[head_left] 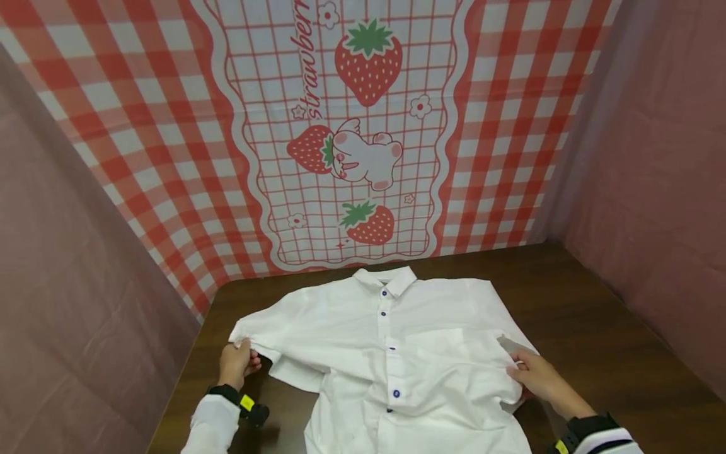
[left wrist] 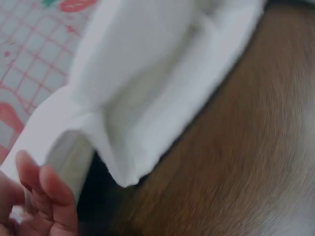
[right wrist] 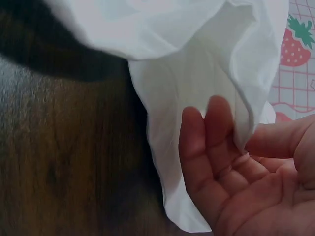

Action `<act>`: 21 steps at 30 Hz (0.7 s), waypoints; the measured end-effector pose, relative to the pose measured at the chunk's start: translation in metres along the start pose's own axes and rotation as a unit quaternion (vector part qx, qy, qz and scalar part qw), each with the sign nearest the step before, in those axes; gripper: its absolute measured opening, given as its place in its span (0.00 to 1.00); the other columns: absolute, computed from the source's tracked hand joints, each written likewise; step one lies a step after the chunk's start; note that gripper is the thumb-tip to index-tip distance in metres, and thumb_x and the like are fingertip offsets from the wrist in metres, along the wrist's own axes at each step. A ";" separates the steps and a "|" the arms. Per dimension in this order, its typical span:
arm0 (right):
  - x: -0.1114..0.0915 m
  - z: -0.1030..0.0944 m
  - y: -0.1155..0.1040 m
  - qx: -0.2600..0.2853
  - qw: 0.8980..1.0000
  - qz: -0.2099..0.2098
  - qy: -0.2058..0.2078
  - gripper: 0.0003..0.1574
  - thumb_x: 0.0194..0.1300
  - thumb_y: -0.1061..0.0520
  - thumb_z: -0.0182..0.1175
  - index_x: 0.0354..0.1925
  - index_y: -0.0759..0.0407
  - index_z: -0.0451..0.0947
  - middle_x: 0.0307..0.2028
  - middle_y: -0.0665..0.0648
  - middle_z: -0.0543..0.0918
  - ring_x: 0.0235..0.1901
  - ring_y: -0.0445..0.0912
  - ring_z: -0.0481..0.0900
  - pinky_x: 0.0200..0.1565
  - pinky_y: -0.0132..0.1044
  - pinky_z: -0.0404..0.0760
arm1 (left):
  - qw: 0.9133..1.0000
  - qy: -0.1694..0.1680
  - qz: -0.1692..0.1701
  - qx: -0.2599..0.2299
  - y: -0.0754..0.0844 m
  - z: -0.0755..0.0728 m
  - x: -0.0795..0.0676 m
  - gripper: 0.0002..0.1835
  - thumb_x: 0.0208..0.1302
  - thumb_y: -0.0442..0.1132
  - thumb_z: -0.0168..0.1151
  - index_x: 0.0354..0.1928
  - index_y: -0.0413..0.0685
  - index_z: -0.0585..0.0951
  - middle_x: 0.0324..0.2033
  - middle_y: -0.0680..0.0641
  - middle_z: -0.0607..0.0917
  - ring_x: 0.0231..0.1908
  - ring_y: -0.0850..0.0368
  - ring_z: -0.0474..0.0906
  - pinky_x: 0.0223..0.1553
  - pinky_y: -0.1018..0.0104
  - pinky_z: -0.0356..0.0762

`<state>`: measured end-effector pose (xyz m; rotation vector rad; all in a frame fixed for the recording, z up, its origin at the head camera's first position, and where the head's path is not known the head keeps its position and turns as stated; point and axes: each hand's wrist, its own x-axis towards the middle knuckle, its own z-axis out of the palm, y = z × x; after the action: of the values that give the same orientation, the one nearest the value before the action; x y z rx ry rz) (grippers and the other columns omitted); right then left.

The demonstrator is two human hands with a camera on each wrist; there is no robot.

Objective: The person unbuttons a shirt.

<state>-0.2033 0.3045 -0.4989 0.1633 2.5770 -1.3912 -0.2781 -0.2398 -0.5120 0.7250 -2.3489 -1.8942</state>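
A white short-sleeved button-up shirt (head_left: 346, 328) with dark blue buttons lies front up on the table, collar at the far side. Its lower body is wrinkled and runs out of the head view. My left hand (head_left: 235, 364) pinches the end of the sleeve at the left; the left wrist view shows that sleeve's opening (left wrist: 147, 105) hanging in a fold. On the other side, my right hand (head_left: 535, 377) grips the cloth near the right-hand sleeve. In the right wrist view a fabric edge (right wrist: 241, 118) is pinched between thumb and fingers.
The dark brown wooden table (head_left: 595, 328) extends on both sides of the shirt. Behind it hangs a red-and-white checked cloth (head_left: 505, 126) with strawberry prints. Pink curtains (head_left: 652, 157) close off the left and right sides.
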 end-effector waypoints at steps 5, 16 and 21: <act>-0.008 -0.005 -0.004 -0.010 0.999 0.043 -0.027 0.25 0.67 0.46 0.51 0.32 0.69 0.72 0.19 0.52 0.72 0.18 0.42 0.71 0.22 0.34 0.75 | 0.999 -0.036 -0.011 0.021 -0.001 0.010 -0.024 0.31 0.65 0.63 0.46 0.23 0.38 0.71 0.10 0.54 0.74 0.11 0.64 0.70 0.15 0.70 0.73; -0.007 0.000 -0.009 -0.038 0.997 0.038 -0.048 0.12 0.61 0.59 0.56 0.26 0.67 0.69 0.19 0.53 0.73 0.19 0.42 0.72 0.23 0.34 0.75 | 0.986 -0.167 -0.016 -0.021 0.004 0.063 -0.051 0.20 0.69 0.43 0.49 0.50 0.30 0.63 0.30 0.43 0.78 0.22 0.61 0.76 0.26 0.70 0.76; 0.002 0.009 -0.013 0.068 0.997 0.037 0.019 0.22 0.66 0.63 0.46 0.52 0.80 0.61 0.41 0.70 0.76 0.31 0.43 0.76 0.32 0.37 0.76 | 0.986 -0.145 0.024 -0.076 0.009 0.061 -0.042 0.24 0.72 0.41 0.41 0.60 0.28 0.58 0.32 0.47 0.76 0.28 0.61 0.74 0.31 0.68 0.74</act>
<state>-0.2068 0.2903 -0.4936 0.3047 2.4784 -1.5501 -0.2629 -0.1664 -0.5085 0.3991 -2.3115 -2.2617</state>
